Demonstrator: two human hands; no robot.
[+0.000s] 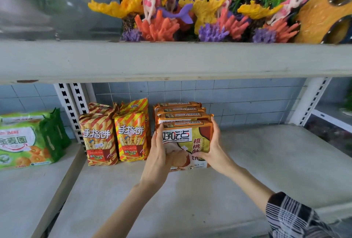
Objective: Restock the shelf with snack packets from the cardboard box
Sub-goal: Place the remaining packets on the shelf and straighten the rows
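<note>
Gripping front orange snack pkt (pixel 187 138) upright on shelf (pixel 266 161): L hand (pixel 158 154) & R hand (pixel 213 150) clamped on its sides.

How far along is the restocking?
Done: red-and-yellow striped snack packets stand left; three orange cookie packets stand in a row. In hand: left hand and right hand grip a fourth orange packet at its front. Left: grey shelf board rightward unfilled; cardboard box unseen.

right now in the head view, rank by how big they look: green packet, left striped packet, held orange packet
1-2. green packet and held orange packet: look alike, green cut by frame edge, so unranked
3. left striped packet, narrower
</note>
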